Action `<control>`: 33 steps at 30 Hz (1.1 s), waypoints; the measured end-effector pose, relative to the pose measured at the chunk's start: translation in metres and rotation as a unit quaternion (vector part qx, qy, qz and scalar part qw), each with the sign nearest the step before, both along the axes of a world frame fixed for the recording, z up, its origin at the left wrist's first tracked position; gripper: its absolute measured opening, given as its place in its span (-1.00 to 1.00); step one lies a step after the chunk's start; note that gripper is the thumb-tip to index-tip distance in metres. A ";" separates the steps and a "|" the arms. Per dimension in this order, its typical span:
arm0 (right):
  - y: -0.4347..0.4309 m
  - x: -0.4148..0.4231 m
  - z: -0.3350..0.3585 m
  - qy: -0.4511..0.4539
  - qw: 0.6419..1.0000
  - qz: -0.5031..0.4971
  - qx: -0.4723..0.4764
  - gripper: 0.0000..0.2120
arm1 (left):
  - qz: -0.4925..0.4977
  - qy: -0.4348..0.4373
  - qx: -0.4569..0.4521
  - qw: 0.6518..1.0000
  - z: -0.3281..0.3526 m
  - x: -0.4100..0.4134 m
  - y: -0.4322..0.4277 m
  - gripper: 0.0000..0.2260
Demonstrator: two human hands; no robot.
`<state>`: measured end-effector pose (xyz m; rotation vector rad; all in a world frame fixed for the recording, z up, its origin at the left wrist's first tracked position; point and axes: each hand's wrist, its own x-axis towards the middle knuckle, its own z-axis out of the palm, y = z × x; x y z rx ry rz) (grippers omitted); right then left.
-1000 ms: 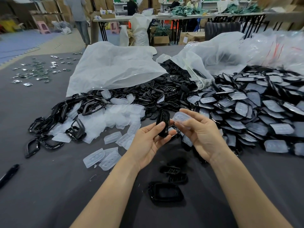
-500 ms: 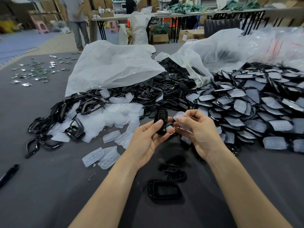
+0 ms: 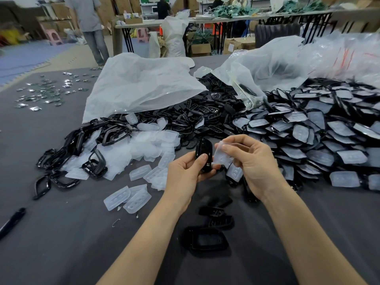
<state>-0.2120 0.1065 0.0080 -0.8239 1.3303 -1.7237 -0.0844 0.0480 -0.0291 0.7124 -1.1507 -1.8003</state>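
Shell: black key-fob shell [image 3: 203, 155] stands on end above the grey table [image 3: 61, 233], long axis pointing up and away, just ahead of both wrists.
Left hand: left hand [image 3: 185, 171] is curled round the shell, thumb pressed on its near face and fingers behind.
Right hand: right hand [image 3: 253, 165] pinches a translucent silicone button pad [image 3: 221, 154] between thumb and fingertips.
Key relation: the pad hangs just right of the shell, almost touching, with the two long axes roughly parallel. The right hand looks set to carry it the short way leftward.
Change: a second ago the pad lay flatter on the fingers and farther off. Now it is tipped on edge and closer in, while the shell has barely shifted.
Around: loose pads [image 3: 144, 145] lie to the left and a heap of fitted pieces [image 3: 318, 140] to the right. A black frame [image 3: 205, 240] sits between the forearms, with a plastic bag [image 3: 139, 89] behind.
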 end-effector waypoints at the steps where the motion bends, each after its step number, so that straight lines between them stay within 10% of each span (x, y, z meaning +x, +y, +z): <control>1: 0.000 0.001 0.000 0.012 1.000 0.003 -0.003 -0.87 | -0.001 0.000 -0.004 1.000 -0.001 0.000 0.000 -0.77; 9: 0.007 -0.002 0.011 -0.023 0.996 0.088 -0.018 -0.89 | -0.021 -0.029 -0.035 0.999 -0.001 0.001 0.000 -0.85; 15: 0.000 0.004 0.001 0.223 0.974 -0.031 -0.003 -0.82 | -0.042 -0.043 -0.068 0.996 0.000 0.001 0.003 -0.88; 22: -0.006 0.003 -0.009 0.310 0.947 -0.084 -0.003 -0.74 | -0.052 -0.095 -0.117 0.987 -0.004 0.000 0.004 -0.90; 33: -0.008 0.007 -0.012 0.154 0.987 -0.053 0.012 -0.74 | -0.080 -0.073 -0.091 0.990 0.000 0.002 0.006 -0.88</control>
